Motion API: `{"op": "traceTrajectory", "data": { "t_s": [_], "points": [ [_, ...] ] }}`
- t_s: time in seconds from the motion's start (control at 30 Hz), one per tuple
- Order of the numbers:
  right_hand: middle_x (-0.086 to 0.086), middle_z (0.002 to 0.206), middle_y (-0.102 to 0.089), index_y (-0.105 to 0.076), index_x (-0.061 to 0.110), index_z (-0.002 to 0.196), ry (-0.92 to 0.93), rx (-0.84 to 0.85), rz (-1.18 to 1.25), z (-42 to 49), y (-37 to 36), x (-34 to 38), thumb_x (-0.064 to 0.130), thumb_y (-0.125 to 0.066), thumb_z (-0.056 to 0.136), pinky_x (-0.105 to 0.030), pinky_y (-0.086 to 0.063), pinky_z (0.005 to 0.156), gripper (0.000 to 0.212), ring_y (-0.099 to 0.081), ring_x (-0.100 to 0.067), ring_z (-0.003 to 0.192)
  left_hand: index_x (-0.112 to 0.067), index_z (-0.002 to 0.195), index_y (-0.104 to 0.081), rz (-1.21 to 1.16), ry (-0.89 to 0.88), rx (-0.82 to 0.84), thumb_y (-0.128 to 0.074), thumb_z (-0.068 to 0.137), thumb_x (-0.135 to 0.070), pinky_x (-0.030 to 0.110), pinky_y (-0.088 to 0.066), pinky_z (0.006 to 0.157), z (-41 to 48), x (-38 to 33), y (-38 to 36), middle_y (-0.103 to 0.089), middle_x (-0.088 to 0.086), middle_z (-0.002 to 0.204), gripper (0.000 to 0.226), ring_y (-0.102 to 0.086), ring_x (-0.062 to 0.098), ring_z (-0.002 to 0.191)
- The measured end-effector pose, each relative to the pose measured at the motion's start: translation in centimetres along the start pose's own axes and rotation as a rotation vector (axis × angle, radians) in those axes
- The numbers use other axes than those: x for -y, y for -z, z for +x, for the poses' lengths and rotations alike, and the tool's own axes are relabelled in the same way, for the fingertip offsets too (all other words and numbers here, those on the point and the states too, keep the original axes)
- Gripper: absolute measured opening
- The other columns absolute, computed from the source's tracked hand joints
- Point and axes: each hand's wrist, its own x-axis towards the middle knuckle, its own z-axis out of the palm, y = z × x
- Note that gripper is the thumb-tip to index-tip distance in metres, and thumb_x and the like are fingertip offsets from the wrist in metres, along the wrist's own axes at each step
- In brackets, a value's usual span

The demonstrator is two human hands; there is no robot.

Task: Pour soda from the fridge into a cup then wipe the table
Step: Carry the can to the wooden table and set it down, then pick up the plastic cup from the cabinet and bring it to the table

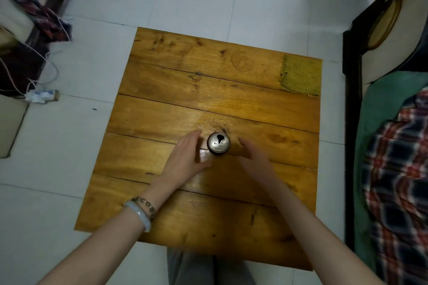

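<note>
The open can [218, 143] is flanked by the released left hand [185, 157] and right hand [254, 157]; it should be gripped upright.

Bare forearms, no sleeves. Left wrist: pale blue-white smooth bangle [139, 215] plus dark beaded bracelet [146, 204]. Grey fabric trousers [192, 268].

My bare left forearm [108, 240] and bare right forearm [324, 236] reach forward. My left hand [185, 159] stands on edge, fingers straight and together, thumb spread. My right hand [253, 157], slightly blurred, faces it palm to palm, fingers loosely extended, gripping nothing.
</note>
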Motion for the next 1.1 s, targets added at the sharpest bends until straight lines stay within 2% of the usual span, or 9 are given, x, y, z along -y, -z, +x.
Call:
{"op": "traceTrajectory", "data": {
  "t_s": [0.13,0.27,0.37,0.47,0.57,0.63,0.87,1.1],
  "points": [
    [0.0,0.146,-0.039,-0.032,0.022,0.144,0.166,0.009,-0.264,-3.7,1.9,4.3,0.01,-0.056,0.089,-0.019,-0.029,0.098,0.061,-0.037,-0.017,0.133,-0.007,0.144,-0.027,0.27,-0.068,-0.156,-0.068,0.076,-0.047,0.036,-0.019,0.116,-4.4,-1.3,4.4,-0.033,0.009,0.15,0.089,-0.026,0.024,0.14],
    [0.0,0.154,-0.027,-0.023,0.019,0.147,0.404,0.007,-0.578,-7.8,2.6,9.6,0.022,-0.055,0.092,-0.026,-0.02,0.112,0.065,-0.025,-0.015,0.141,-0.004,0.141,-0.035,0.455,-0.064,-0.286,-0.059,0.076,-0.056,0.04,-0.019,0.113,-9.0,-3.3,8.5,-0.04,0.013,0.145,0.086,-0.036,0.028,0.135],
    [-0.005,0.154,-0.027,-0.023,0.018,0.148,0.618,-0.051,-0.793,-10.4,1.7,13.1,0.023,-0.053,0.091,-0.034,-0.028,0.111,0.065,-0.028,-0.021,0.14,-0.003,0.138,-0.04,0.519,-0.023,-0.393,-0.062,0.075,-0.057,0.042,-0.023,0.11,-12.4,-4.2,11.6,-0.043,0.015,0.143,0.086,-0.042,0.03,0.132],
    [-0.014,0.148,-0.036,-0.031,0.012,0.145,0.806,-0.08,-0.949,-12.5,0.0,16.3,0.021,-0.062,0.084,-0.04,-0.036,0.106,0.069,-0.039,-0.03,0.133,-0.002,0.135,-0.045,0.557,0.055,-0.488,-0.06,0.073,-0.058,0.043,-0.03,0.107,-16.0,-4.2,14.3,-0.048,0.016,0.139,0.085,-0.046,0.031,0.128],
    [-0.02,0.135,-0.051,-0.045,0.006,0.136,0.968,-0.081,-1.012,-14.2,-2.5,19.5,0.019,-0.076,0.068,-0.045,-0.048,0.093,0.075,-0.054,-0.036,0.119,-0.002,0.133,-0.046,0.548,0.16,-0.557,-0.071,0.068,-0.055,0.045,-0.036,0.104,-19.7,-3.1,16.0,-0.05,0.016,0.137,0.088,-0.049,0.032,0.125],
    [-0.021,0.13,-0.055,-0.048,0.005,0.134,1.056,-0.062,-1.03,-15.3,-4.5,21.5,0.02,-0.079,0.064,-0.046,-0.051,0.088,0.078,-0.057,-0.036,0.115,-0.002,0.131,-0.048,0.548,0.242,-0.586,-0.076,0.064,-0.055,0.045,-0.039,0.102,-22.1,-2.1,16.9,-0.052,0.016,0.134,0.091,-0.052,0.032,0.122],
    [-0.019,0.121,-0.06,-0.053,0.009,0.127,1.294,0.02,-1.096,-18.4,-14.0,28.1,0.027,-0.083,0.056,-0.042,-0.054,0.08,0.079,-0.061,-0.035,0.105,-0.001,0.125,-0.053,0.574,0.461,-0.673,-0.084,0.053,-0.049,0.046,-0.046,0.095,-31.3,2.7,20.6,-0.056,0.018,0.129,0.092,-0.057,0.032,0.115],
    [-0.016,0.117,-0.064,-0.057,0.011,0.124,1.445,0.039,-1.134,-23.0,-28.0,33.0,0.03,-0.085,0.052,-0.04,-0.054,0.079,0.08,-0.063,-0.034,0.101,-0.001,0.123,-0.056,0.597,0.634,-0.734,-0.084,0.052,-0.049,0.046,-0.046,0.095,-42.0,11.2,24.2,-0.059,0.017,0.126,0.09,-0.059,0.031,0.113]
  ]
}}
